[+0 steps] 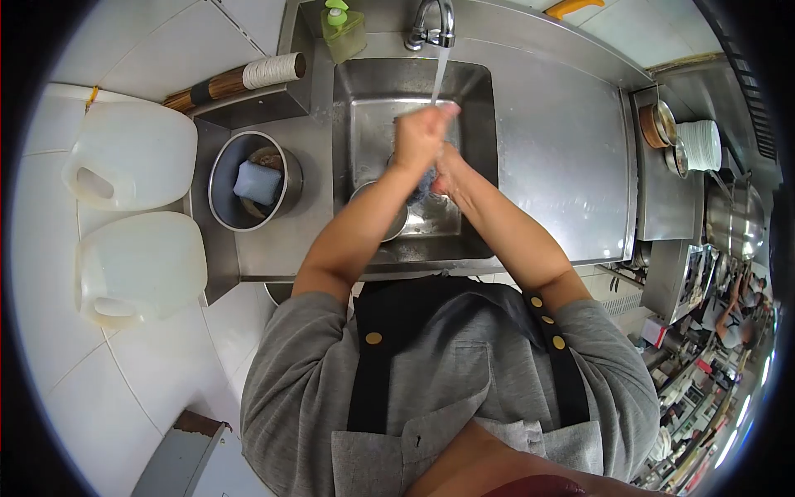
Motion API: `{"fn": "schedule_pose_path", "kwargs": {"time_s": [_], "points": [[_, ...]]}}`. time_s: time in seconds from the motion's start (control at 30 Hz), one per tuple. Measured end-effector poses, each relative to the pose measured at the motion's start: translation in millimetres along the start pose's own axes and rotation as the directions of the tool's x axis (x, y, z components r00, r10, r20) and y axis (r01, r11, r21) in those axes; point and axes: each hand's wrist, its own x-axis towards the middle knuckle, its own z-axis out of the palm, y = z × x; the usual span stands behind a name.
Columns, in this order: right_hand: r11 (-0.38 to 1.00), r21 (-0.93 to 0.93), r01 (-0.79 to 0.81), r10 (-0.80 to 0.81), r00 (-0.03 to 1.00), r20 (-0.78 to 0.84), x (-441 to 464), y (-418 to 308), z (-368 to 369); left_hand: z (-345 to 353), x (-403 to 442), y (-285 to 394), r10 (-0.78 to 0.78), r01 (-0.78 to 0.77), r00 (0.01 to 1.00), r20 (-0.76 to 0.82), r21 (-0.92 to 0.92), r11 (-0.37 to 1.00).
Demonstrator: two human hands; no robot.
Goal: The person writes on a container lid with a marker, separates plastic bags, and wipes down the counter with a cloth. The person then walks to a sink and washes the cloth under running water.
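Observation:
Both hands meet over the metal sink (354, 157), in the stream of water (440, 79) from the faucet (432, 33). My left hand (420, 137) is in front, wet and smeared by motion, so its fingers are hard to make out. Just below it, my right hand (445, 172) is closed against a dark blue-grey scouring pad (423, 187), partly hidden behind my left wrist. A round metal bowl (397, 225) sits in the sink, mostly covered by my left forearm.
Left of the sink stands a steel pot (291, 186) with a light blue sponge (257, 182) in it. Two plastic jugs (137, 157) are farther left. A green soap bottle (343, 35) and bundled brush (240, 81) are behind. White plates (700, 146) and pans (658, 124) stand right.

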Motion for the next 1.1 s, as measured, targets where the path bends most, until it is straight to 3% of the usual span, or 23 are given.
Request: {"fn": "schedule_pose_path", "kwargs": {"time_s": [0.07,0.1,0.2,0.23,0.27,0.33,0.37,0.4,0.47,0.5,0.53,0.6,0.67,0.73,0.77,0.8,0.83,0.87,0.93,0.97,1.0,1.07,1.1], "points": [[1.000,0.019,0.009,-0.009,1.000,0.028,-11,-8,6,11,-25,5,0.410,-0.444,0.896,0.173,0.314,0.839],[1.000,0.027,0.009,-0.010,0.999,0.037,-18,-9,6,11,-28,-3,0.285,-0.297,0.955,0.085,0.198,0.934],[0.999,0.043,0.023,-0.026,0.997,0.077,-26,-16,4,-5,9,-11,0.416,-0.404,0.908,-0.047,0.159,0.901],[0.996,0.083,0.016,-0.027,0.990,0.137,-22,-21,-4,-18,15,-9,0.347,-0.361,0.932,0.100,0.235,0.902],[0.996,0.084,0.019,-0.030,0.990,0.141,-22,-22,-14,-29,21,-8,0.351,-0.365,0.931,0.101,0.237,0.900],[0.992,0.115,0.054,-0.091,0.935,0.344,-46,-28,-18,-44,40,-9,0.301,-0.380,0.925,0.231,0.540,0.752],[0.956,-0.128,0.262,-0.195,0.900,0.390,-53,-28,-24,-51,48,-8,0.244,-0.347,0.937,0.251,0.575,0.741],[0.957,-0.130,0.261,-0.192,0.899,0.393,-55,-28,-28,-53,52,-5,0.243,-0.345,0.938,0.249,0.578,0.740],[0.847,-0.367,0.384,-0.234,0.890,0.391,-60,-25,-35,-55,57,2,0.137,-0.186,0.979,0.151,0.385,0.904],[0.840,-0.312,0.444,-0.311,0.865,0.393,-58,-24,-38,-62,64,11,-0.134,0.067,0.977,0.168,0.351,0.934],[0.836,-0.312,0.452,-0.319,0.862,0.394,-55,-25,-39,-65,65,6,-0.125,0.059,0.978,0.170,0.349,0.935],[0.804,-0.043,0.593,-0.568,0.787,0.241,-52,-28,-40,-67,60,-8,0.114,-0.155,0.903,0.414,0.069,0.985],[0.748,0.008,0.663,-0.644,0.724,0.246,-66,-37,-34,-85,61,-18,0.098,-0.323,0.844,0.528,0.354,0.877],[0.707,0.053,0.705,-0.701,0.690,0.180,-62,-39,-39,-97,65,-62,0.026,-0.274,0.800,0.600,0.326,0.905],[0.716,0.030,0.697,-0.687,0.697,0.204,-56,-35,-42,-93,60,-69,0.066,-0.007,0.903,0.425,-0.140,0.990],[0.716,0.032,0.698,-0.687,0.696,0.208,-56,-37,-35,-80,54,-48,0.068,-0.010,0.904,0.423,-0.137,0.990],[0.841,0.142,0.522,-0.536,0.840,0.084,-59,-37,-20,-59,45,-9,-0.132,0.282,0.952,0.275,-0.627,0.727],[0.904,0.272,0.328,-0.337,0.941,-0.018,-59,-34,-8,-37,36,14,-0.377,0.333,0.892,0.249,-0.926,0.176],[0.915,0.271,0.300,-0.298,0.953,-0.049,-28,-24,-5,0,12,-14,-0.257,0.366,0.931,0.260,-0.648,0.668],[0.651,0.720,0.241,-0.656,0.656,0.373,36,6,-32,36,-14,-22,0.076,-0.072,0.997,0.001,-0.318,0.945],[0.720,0.596,0.356,-0.649,0.650,0.396,32,8,-43,35,-12,-22,0.075,-0.071,0.997,0.001,-0.322,0.944],[0.771,0.295,0.565,-0.634,0.636,0.440,21,12,-62,26,2,-17,0.030,-0.035,0.999,-0.035,-0.123,0.992],[0.913,0.106,0.395,-0.409,0.887,0.214,-13,-1,-20,18,14,-16,0.016,-0.017,0.998,-0.055,-0.020,1.000]]}}
